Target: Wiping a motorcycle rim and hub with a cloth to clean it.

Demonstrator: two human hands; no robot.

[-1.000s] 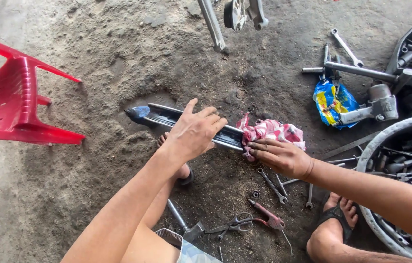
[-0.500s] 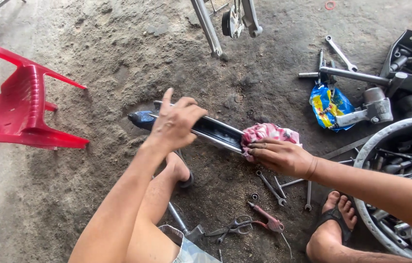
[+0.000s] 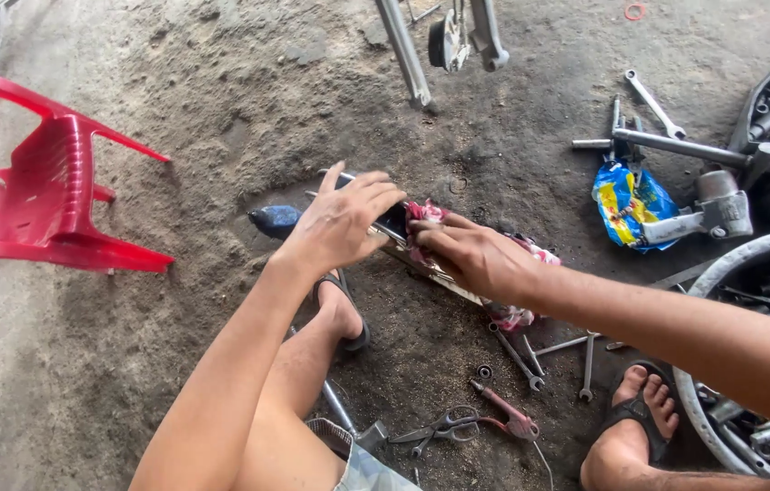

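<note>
A long dark metal part with a blue end cap lies on the dirty concrete floor. My left hand rests flat on its left half, fingers spread. Over the part's middle my right hand presses a red and white rag. The rag drapes across the part and hides its right half.
A red plastic chair lies tipped at the left. Wrenches, scissors and pliers lie near my sandalled feet. A blue and yellow bag, metal parts and a tyre rim full of tools crowd the right.
My right hand has slid the rag leftward along the part toward my left hand. The left hand stayed on the part's left half. The view shifted slightly.
</note>
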